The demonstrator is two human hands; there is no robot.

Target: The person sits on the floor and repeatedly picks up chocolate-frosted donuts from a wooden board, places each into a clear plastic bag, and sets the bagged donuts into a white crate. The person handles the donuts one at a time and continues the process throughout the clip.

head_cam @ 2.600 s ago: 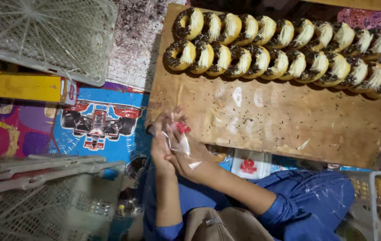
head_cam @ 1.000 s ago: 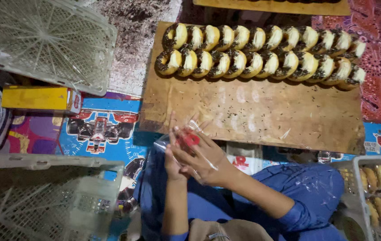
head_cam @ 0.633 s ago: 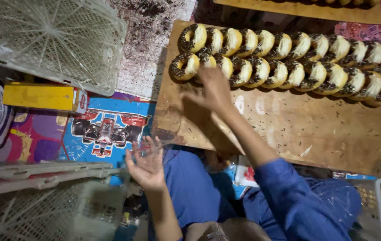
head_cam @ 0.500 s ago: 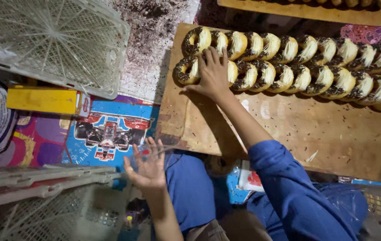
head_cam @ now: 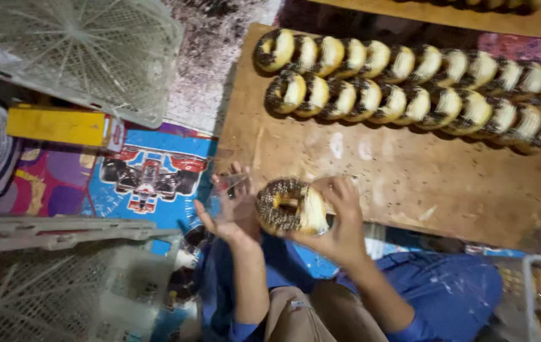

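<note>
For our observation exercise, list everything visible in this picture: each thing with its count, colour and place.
wooden board: one, brown, centre.
doughnuts in rows: about twenty, chocolate-sprinkled, on the board's far side.
held doughnut: one, chocolate-sprinkled, in the right hand.
clear wrapper: one, in the left hand.
plastic crates: two, pale, left.
yellow box: one, left.
racing-car mat: one, blue, under the board.
left hand: grip on wrapper.
right hand: grip on doughnut.
</note>
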